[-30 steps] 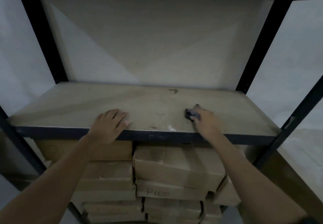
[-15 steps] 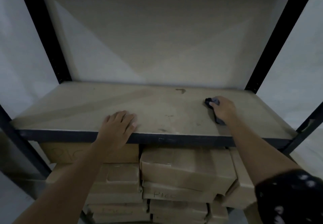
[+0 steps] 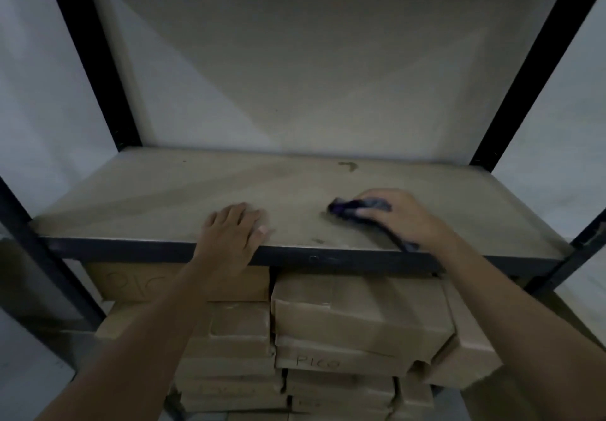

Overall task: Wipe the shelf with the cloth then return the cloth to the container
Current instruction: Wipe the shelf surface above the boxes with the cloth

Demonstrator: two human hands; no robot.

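My left hand [image 3: 232, 233] lies flat on the front of the shelf [image 3: 157, 197], fingers straight, holding nothing. My right hand [image 3: 406, 220] is well apart from it, to the right. Its fingers bend round the cloth [image 3: 344, 208] and press it down on the board. The cloth is dark and bunched up. One end pokes out past my fingers and the other end trails under my palm to the front edge.

Here is what I think could go wrong. The trailing end hangs close to the edge, so if my grip gets loose the cloth could slip off and fall down by the boxes [image 3: 357, 309]. The cloth is bunched small, so each rub cleans only a thin strip and I could miss spots. The far corners are a long reach, so they could stay dusty. If I lean hard on my left hand, the rack could wobble. I cannot see the container at all, so I would have to look for it later.

Now I count. Two hands. One cloth. One shelf board. Two dark marks: a curly mark [image 3: 348, 166] at the back and a small one near the front. Four black posts [image 3: 98, 59]. About nine boxes underneath, but it is dim and some hide behind others.
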